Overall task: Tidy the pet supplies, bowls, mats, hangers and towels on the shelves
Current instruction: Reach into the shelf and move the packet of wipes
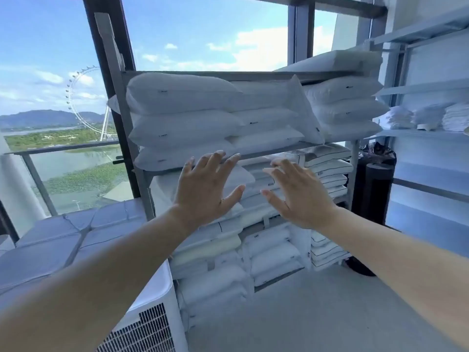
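Centre of frame: left hand (203, 189) and right hand (299, 196) both raised side by side, fingers straight and spread, palms facing away, nothing held in either. Behind them stands a grey metal rack (141, 191), its middle shelf level with the fingertips (contact with anything on it cannot be judged from this angle). Upper shelf packed with plump white pillows (182, 95) stacked three high, one leaning at the right of the row. Piped cushions (328, 168) stacked at the right end of the middle shelf; more white pillows crammed below, down to the floor. Right edge of frame: pale wall shelves (416, 134) carrying folded white towels (456, 118), well apart from both hands. Lower left: white appliance (152, 323) with a grille, quilted pads (50, 250) lying on top. Black bin (378, 184) between rack and wall shelves. Window (203, 34) behind, Ferris wheel (76, 97) upper left.
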